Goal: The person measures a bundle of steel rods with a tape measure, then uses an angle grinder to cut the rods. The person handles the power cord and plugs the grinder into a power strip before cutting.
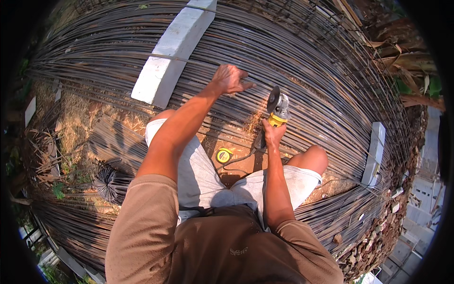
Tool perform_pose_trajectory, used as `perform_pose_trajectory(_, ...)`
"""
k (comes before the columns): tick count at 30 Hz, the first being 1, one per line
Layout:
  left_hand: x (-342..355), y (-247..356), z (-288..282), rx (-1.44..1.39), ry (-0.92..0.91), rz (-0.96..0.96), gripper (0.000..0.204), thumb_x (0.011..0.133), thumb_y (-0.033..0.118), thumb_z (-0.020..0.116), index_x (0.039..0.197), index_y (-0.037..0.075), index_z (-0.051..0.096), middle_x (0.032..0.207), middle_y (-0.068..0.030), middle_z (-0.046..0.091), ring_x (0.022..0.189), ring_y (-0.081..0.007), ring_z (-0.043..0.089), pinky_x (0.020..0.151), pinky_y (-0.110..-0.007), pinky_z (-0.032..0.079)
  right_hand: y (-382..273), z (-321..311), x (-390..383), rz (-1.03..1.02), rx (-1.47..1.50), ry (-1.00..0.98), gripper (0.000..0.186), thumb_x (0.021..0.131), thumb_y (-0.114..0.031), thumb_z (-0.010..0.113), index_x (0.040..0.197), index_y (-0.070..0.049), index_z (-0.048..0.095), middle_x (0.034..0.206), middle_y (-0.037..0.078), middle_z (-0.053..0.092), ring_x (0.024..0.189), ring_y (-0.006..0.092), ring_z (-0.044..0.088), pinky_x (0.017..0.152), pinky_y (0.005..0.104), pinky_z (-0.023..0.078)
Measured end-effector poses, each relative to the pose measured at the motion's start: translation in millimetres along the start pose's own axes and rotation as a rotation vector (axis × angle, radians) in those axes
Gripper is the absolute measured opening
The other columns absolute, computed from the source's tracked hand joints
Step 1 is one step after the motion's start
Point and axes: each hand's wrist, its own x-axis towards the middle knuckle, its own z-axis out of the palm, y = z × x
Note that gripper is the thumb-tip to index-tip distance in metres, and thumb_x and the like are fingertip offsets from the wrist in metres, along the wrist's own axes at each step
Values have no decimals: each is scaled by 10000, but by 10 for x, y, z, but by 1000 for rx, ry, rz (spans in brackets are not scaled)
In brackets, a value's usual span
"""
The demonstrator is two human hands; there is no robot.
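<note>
Head view: person crouched over a big stack of long rebar (307,61), knees apart, grey shorts, brown shirt.

Right hand (273,134) was clenched around the body of a yellow angle grinder (277,111), disc edge-on and pointing away from the body, sitting right over the bars. Grip looked firm, fingers wrapped around the handle. Black cable (243,157) ran back from the tool toward the knees.

Left hand (230,78) was reached further out, palm down on the bars just left of the disc, fingers spread, index pointing toward the grinder. Nothing held in it, grip released; hand pressing on the rebar.

Orange-brown dust patch (253,120) lay on the bars next to the disc.

Yellow tape measure (223,155) lay on bare ground between the knees, near the cable, well short of the grinder.

White concrete block (172,49) lay across the bars upper left, apart from both hands. A second, smaller white block (374,154) sat at the right edge of the stack. Dry leaves (402,57) upper right, rubble (378,236) lower right.
</note>
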Motion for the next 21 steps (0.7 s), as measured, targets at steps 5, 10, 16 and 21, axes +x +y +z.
perform_pose_trajectory(5,11,-18,-5,14,-28,-13,694,952,766,690,911,97,868,742,-169,787,785,-332,798,798,-487,645,-27,11,-17,-10,-2,-13,442,807,-35,920,1166,-1,665,953,34,715,748,134,659,673,305,547)
perform_pose_trajectory(10,36,2,-15,11,-36,-15,703,952,774,687,912,96,871,745,-171,787,783,-325,797,796,-483,647,75,-36,2,13,-14,-7,461,807,-42,930,1183,2,665,967,35,715,747,137,654,689,299,549)
perform_pose_trajectory(16,-1,-28,12,22,-19,1,707,949,779,688,920,97,873,745,-171,786,791,-328,798,799,-484,648,-102,-11,-30,40,-23,-4,476,804,-52,930,1194,12,664,973,41,719,782,151,656,725,316,557)
perform_pose_trajectory(21,28,-25,17,15,-33,1,709,946,780,691,873,94,857,731,-171,777,777,-332,791,788,-486,643,-123,-1,-32,9,-77,11,480,800,-59,929,1199,17,673,983,41,723,799,149,660,740,320,558)
